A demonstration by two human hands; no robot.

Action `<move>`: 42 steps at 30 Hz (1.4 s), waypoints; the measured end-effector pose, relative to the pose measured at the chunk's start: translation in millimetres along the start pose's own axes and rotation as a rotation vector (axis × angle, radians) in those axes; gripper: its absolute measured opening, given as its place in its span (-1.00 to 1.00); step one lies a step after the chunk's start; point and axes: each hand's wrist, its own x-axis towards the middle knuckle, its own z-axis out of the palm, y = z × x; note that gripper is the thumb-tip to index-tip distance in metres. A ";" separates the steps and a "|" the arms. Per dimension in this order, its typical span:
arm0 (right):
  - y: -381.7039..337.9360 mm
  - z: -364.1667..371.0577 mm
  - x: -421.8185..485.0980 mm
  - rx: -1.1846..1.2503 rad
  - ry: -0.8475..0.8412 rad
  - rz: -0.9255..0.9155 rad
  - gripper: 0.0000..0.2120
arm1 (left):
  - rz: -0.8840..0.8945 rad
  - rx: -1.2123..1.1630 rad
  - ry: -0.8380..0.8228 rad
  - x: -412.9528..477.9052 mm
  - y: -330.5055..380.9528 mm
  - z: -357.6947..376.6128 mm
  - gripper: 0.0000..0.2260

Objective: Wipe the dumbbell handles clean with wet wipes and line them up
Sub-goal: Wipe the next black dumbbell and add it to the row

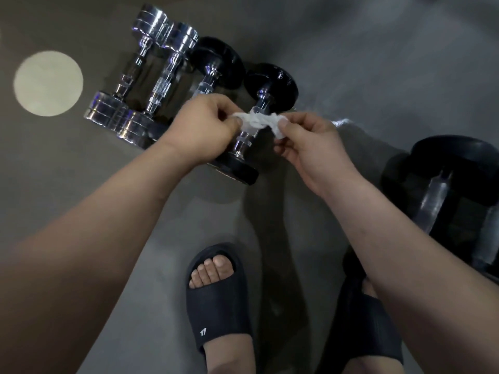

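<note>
— Dumbbell (pixel 242 141) with black plates lies on the floor (pixel 351 63) just beyond the slide sandal (pixel 216 300). A twisted wet wipe (pixel 259 122) is stretched across its handle. Risk?
— Left hand (pixel 202 128) and right hand (pixel 305 141) each pinch one wipe end, fingers curled. Judgement: an uneven pull could roll it toward the bare toes, or tear the wipe.
— Appearance?
— Chrome handle, glossy collars; mid-grip hidden under the wipe. Farther off, a black dumbbell (pixel 213 71) and two chrome dumbbells (pixel 164 85) lie side by side.

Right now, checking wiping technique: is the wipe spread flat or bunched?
Bunched: the wet wipe is twisted across the dumbbell handle, left hand and right hand pinching its ends.
</note>
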 end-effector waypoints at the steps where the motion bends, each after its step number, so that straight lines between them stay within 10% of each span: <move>1: 0.0 -1.6 4.4 -0.009 0.077 0.001 -0.93 | -0.045 -0.022 0.028 4.8 -2.1 -1.1 -0.90; 11: 5.0 9.1 24.9 -0.020 0.110 0.030 -0.96 | -0.120 -0.222 0.028 23.3 5.6 8.5 -0.85; 19: 1.7 7.4 26.1 -0.137 -0.127 -0.040 -0.50 | -0.027 -0.229 -0.077 27.5 -0.2 12.3 -0.65; 27: -1.5 -2.9 42.2 -0.623 0.320 -0.338 -0.78 | 0.200 0.292 0.250 46.6 -2.3 14.5 -0.78; 42: -15.5 -12.3 71.6 -0.999 0.182 -0.392 -0.57 | 0.093 0.094 0.080 49.5 0.9 30.7 -0.88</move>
